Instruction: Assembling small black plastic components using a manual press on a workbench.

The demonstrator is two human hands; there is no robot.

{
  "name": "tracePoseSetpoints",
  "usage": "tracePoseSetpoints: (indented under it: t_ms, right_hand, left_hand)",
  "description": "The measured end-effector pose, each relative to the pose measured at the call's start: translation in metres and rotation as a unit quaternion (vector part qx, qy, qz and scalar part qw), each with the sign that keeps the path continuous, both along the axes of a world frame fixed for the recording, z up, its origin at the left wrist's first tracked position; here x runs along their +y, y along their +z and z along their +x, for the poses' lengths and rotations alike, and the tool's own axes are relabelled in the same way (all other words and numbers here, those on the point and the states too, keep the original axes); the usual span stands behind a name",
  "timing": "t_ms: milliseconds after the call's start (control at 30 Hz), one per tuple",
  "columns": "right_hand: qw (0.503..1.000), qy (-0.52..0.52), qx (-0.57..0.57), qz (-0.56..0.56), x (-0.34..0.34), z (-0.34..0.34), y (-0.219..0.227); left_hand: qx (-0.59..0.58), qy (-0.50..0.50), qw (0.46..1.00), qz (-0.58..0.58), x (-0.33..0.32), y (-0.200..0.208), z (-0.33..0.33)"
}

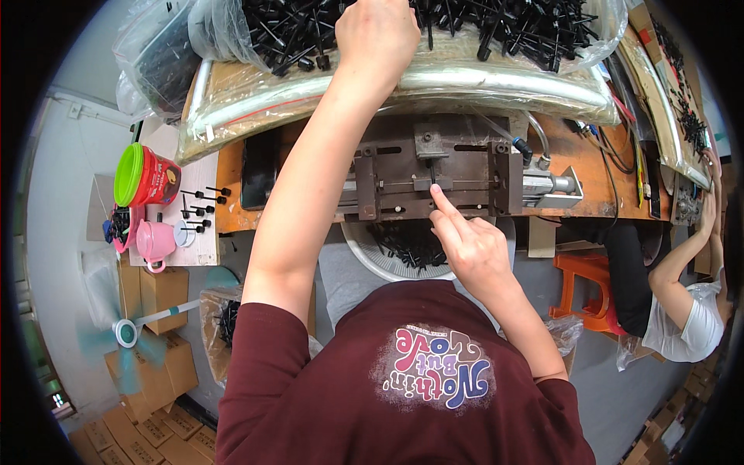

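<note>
My left hand (377,37) reaches to the far edge of the view, over a heap of black plastic-headed rods (535,35) on a plastic-wrapped tray. Its fingers are curled and closed, and whatever they grip is hidden behind the knuckles. Closer to me, my right hand (474,249) stretches its index finger to a small dark block (423,185) at the middle of a metal fixture (395,159). A thin black rod (434,169) stands between that block and a grey clamp (429,141), just beyond the fingertip. The remaining right fingers are loosely bent, with nothing visible in them.
A white basin (363,249) of black parts sits below the bench edge. Left are a green-rimmed red bucket (159,182), a pink cup (156,242) and several loose rods. A pneumatic cylinder (546,184) adjoins the fixture. A fan (125,333) stands lower left; another person (686,302) works far right.
</note>
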State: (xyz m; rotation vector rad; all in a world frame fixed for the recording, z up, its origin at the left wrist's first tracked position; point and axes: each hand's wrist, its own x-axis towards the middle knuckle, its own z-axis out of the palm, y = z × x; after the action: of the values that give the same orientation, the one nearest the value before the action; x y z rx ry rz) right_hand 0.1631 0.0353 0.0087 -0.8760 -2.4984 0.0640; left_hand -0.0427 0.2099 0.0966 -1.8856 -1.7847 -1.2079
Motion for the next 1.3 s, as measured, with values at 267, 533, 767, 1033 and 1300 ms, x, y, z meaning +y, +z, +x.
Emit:
tracePoseSetpoints:
  t_ms: [267,533,767,1033,1300]
  right_hand:
    - [1.0,0.001,-0.004,-0.004,0.003,-0.002,0.003]
    - [0.989,-0.019,0.133,-0.068,0.026,0.004,0.032]
    - [0.962,-0.142,0.213,0.099,0.124,-0.003,0.076]
    - [0.987,-0.142,0.062,0.05,0.178,-0.02,0.069]
    - [0.963,-0.003,0.204,-0.176,0.132,-0.008,0.084]
  left_hand:
    - [-0.033,0.004,0.995,-0.093,0.013,0.002,-0.003]
    - [-0.066,-0.097,0.992,-0.054,-0.029,0.004,-0.011]
    - [-0.207,-0.235,0.943,-0.114,-0.124,0.019,0.009]
    - [-0.14,-0.241,0.95,-0.138,-0.213,-0.04,0.024]
    - [0.053,-0.194,0.974,-0.104,-0.209,-0.096,0.042]
